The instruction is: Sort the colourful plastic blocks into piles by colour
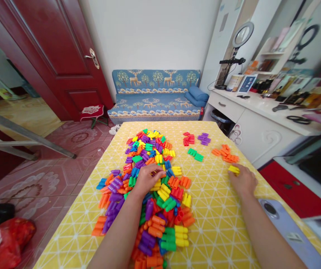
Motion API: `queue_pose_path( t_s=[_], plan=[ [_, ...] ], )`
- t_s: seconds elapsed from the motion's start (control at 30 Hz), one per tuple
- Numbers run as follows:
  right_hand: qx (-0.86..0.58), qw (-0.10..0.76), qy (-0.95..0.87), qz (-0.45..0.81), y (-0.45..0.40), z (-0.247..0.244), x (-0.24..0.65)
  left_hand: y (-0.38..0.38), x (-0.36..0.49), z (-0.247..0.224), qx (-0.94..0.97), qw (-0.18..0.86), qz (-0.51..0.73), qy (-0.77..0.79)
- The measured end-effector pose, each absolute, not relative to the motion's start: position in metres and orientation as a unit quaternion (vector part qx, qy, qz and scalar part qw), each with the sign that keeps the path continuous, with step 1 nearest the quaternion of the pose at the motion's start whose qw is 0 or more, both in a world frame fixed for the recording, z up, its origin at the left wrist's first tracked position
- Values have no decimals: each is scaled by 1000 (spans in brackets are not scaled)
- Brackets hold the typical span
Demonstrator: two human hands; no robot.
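Right hand (243,180), at frame right, pinches a yellow piece (234,170) near the orange cluster (224,152); left hand (147,177) overlies the central heap (149,209), grip unclear. Setting-down seems under way, calling for a gentle release.

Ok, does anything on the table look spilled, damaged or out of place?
Nothing looks clearly spilled or damaged. The one odd item is the phone on the right of the table, which doesn't match the colored plastic pieces.

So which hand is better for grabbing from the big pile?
Probably the left hand: it's right at the pile, while the right hand is away from it, holding a yellow piece.
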State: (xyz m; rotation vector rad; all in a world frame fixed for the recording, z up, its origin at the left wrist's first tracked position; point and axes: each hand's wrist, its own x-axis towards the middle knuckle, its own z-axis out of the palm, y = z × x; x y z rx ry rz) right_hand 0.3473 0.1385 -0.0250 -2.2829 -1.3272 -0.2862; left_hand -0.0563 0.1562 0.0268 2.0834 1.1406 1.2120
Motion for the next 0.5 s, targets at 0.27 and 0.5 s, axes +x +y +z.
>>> queue_pose_path(
  t_s=[0.27, 0.5],
  plan=[
    [-804, 299, -512, -46, 149, -36, 363, 156, -57, 26, 759, 240, 435, 422],
    [-786, 273, -549, -76, 154, -44, 365, 156, -57, 25, 758, 233, 434, 428]
  ],
)
